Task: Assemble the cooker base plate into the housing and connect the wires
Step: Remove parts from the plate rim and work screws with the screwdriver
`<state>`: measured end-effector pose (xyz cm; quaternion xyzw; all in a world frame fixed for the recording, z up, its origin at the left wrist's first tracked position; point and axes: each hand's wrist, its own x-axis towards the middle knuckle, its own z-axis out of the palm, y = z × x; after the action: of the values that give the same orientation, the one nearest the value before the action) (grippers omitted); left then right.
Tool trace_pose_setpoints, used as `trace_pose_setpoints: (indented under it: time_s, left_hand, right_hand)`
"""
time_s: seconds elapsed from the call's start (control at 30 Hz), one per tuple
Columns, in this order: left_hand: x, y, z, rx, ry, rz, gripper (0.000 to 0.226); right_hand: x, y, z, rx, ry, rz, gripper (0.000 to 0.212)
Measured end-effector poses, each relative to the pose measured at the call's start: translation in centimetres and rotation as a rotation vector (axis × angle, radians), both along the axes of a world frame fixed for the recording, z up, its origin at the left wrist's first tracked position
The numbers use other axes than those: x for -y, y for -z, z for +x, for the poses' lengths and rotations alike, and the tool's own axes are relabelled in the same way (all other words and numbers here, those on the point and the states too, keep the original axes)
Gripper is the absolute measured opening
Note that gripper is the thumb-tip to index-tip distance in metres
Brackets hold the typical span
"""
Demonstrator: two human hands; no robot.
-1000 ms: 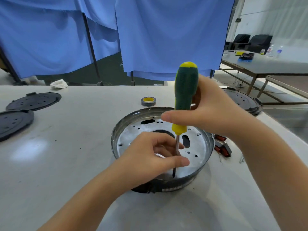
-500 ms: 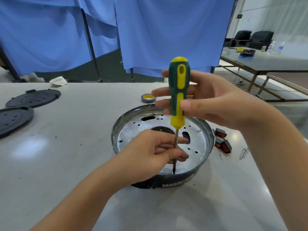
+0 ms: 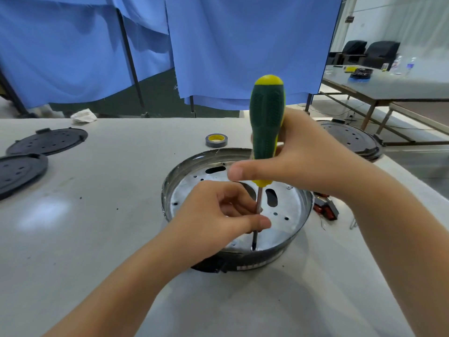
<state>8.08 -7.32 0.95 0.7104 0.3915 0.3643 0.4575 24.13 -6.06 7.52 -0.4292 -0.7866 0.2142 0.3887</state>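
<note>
A round metal cooker housing (image 3: pixel 301 222) sits on the table in front of me, with a silver perforated base plate (image 3: pixel 289 210) lying inside it. A green and yellow screwdriver (image 3: pixel 266 122) stands upright, its tip down at the plate's near edge. My right hand (image 3: pixel 306 156) grips the handle, thumb across its lower part. My left hand (image 3: pixel 218 215) pinches the steel shaft between thumb and fingers, low over the plate. The screw under the tip is too small to make out.
Two black round plastic covers (image 3: pixel 48 141) lie at the far left. A roll of tape (image 3: pixel 216 140) sits behind the housing. Red and black wire parts (image 3: pixel 326 209) lie right of it. Another black cooker base (image 3: pixel 352 142) stands at the table's right edge.
My right hand has turned on the handle, from spread fingers half a second ago to a closed grip, so the handle's green side faces me. The left hand stays on the shaft.
</note>
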Motion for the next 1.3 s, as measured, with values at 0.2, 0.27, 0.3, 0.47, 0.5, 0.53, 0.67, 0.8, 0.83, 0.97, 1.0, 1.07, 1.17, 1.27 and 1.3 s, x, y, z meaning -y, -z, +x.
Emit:
trace_pose_setpoints:
  time_s: [0.2, 0.27, 0.3, 0.47, 0.5, 0.53, 0.67, 0.8, 0.83, 0.97, 1.0, 1.07, 1.17, 1.27, 1.3]
  left_hand:
    - [0.2, -0.1, 0.0, 0.061, 0.108, -0.118, 0.013]
    - [0.4, -0.2, 0.0, 0.031, 0.154, -0.107, 0.017]
    - [0.4, -0.1, 0.0, 0.019, 0.168, -0.106, 0.020]
    - [0.2, -0.1, 0.2, -0.040, 0.126, -0.038, 0.018]
    - [0.1, -0.2, 0.2, -0.054, 0.092, -0.006, 0.016]
    - [0.1, -0.2, 0.2, -0.051, 0.053, 0.016, 0.016]
    - [0.1, -0.1, 0.0, -0.004, -0.014, 0.023, 0.020]
    - [0.0, -0.1, 0.0, 0.057, 0.018, -0.098, 0.012]
    - [0.1, -0.2, 0.0, 0.064, 0.039, -0.133, 0.012]
    - [0.3, -0.4, 0.0, 0.010, 0.169, -0.137, 0.025]
    - [0.3, -0.4, -0.1, -0.004, 0.198, -0.122, 0.028]
    - [0.4, -0.3, -0.1, -0.018, 0.234, -0.101, 0.033]
    - [0.3, -0.3, 0.0, -0.034, 0.188, -0.051, 0.026]
    - [0.2, -0.4, 0.2, -0.041, 0.046, 0.016, 0.018]
    - [0.2, -0.4, 0.1, -0.024, 0.013, 0.020, 0.020]
  right_hand:
    - [-1.1, 0.1, 3.0, -0.322, -0.476, -0.529, 0.058]
    - [-1.4, 0.5, 3.7, -0.400, -0.603, -0.612, 0.055]
    - [-1.5, 0.6, 3.8, -0.395, -0.619, -0.623, 0.053]
    - [-0.8, -0.2, 2.8, -0.169, -0.253, -0.310, 0.035]
    - [-0.4, -0.4, 2.2, -0.108, -0.186, -0.195, 0.034]
    - [-0.2, -0.4, 1.6, -0.050, -0.134, -0.094, 0.037]
    - [0.2, 0.1, -0.2, 0.031, -0.030, 0.036, 0.051]
    - [-0.5, 0.2, 1.0, -0.077, -0.181, -0.231, 0.040]
    - [-0.8, 0.2, 1.6, -0.163, -0.285, -0.339, 0.046]
    - [-1.3, 0.4, 3.0, -0.371, -0.603, -0.567, 0.061]
    - [-1.4, 0.5, 3.1, -0.379, -0.616, -0.571, 0.060]
    - [-1.5, 0.5, 3.1, -0.372, -0.538, -0.528, 0.052]
    - [-1.0, 0.1, 2.5, -0.299, -0.331, -0.356, 0.040]
    - [-0.2, -0.1, 1.3, -0.147, -0.172, -0.125, 0.040]
    - [-0.1, -0.1, 0.8, -0.125, -0.143, -0.075, 0.041]
